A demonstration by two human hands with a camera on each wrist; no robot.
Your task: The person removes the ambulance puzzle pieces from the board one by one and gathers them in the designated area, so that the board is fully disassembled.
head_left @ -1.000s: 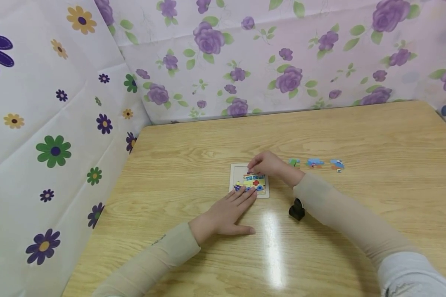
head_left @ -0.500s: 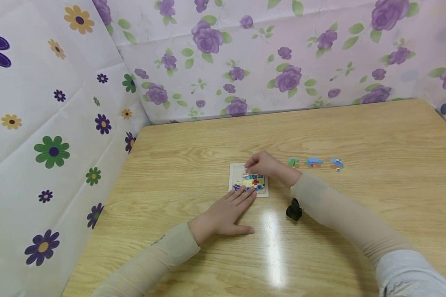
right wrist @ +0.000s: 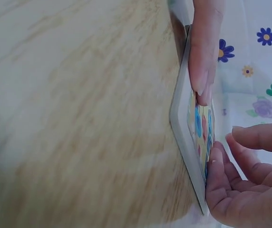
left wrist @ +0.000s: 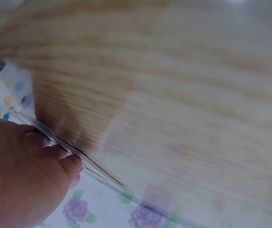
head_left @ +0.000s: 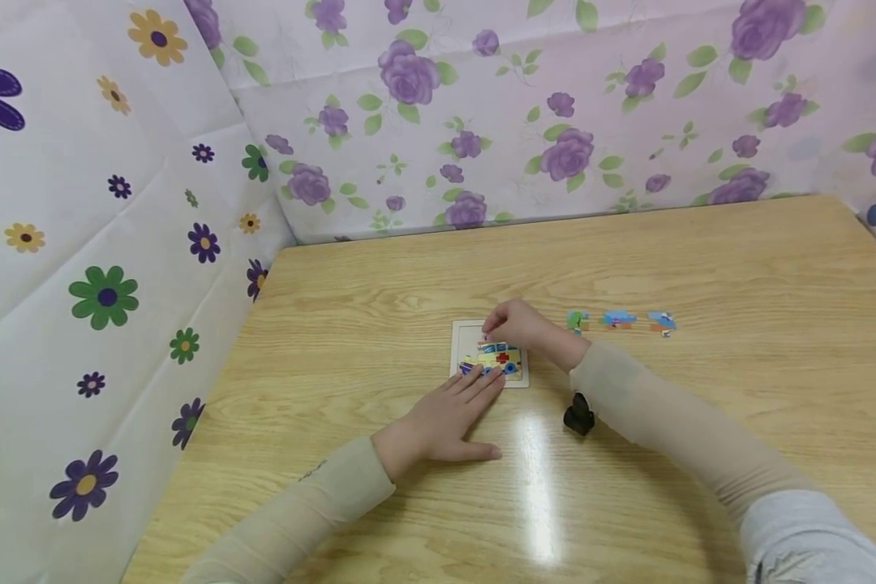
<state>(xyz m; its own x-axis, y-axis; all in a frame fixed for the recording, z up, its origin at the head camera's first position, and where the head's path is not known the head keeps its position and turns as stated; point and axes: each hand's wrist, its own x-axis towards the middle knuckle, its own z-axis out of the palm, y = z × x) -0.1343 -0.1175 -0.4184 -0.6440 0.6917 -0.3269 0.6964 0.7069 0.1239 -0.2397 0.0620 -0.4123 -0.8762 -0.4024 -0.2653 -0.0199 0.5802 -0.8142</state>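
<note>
A square puzzle board (head_left: 456, 349) with a pale frame lies on the table, partly filled with pieces that form a yellow vehicle with a red cross (head_left: 503, 358). My left hand (head_left: 441, 418) lies flat with its fingertips resting on the board's lower edge, covering part of it. At the board's upper part, my right hand (head_left: 521, 326) pinches a small puzzle piece (head_left: 485, 337); only a pinkish-purple bit of it shows at the fingertips. In the right wrist view, the thumb and index fingertips come close together above the board, its other fingers touching the board.
Three loose puzzle pieces lie in a row right of the board: a green one (head_left: 576, 320), a blue one (head_left: 618, 319) and a blue-orange one (head_left: 661, 322). A black object (head_left: 579, 415) sits by the right forearm. Flowered sheets (head_left: 365, 162) hang behind the wooden table (head_left: 350, 324).
My right hand has shifted slightly left over the board, with the small puzzle piece at its fingertips. The left hand has stayed in place on the board's edge.
</note>
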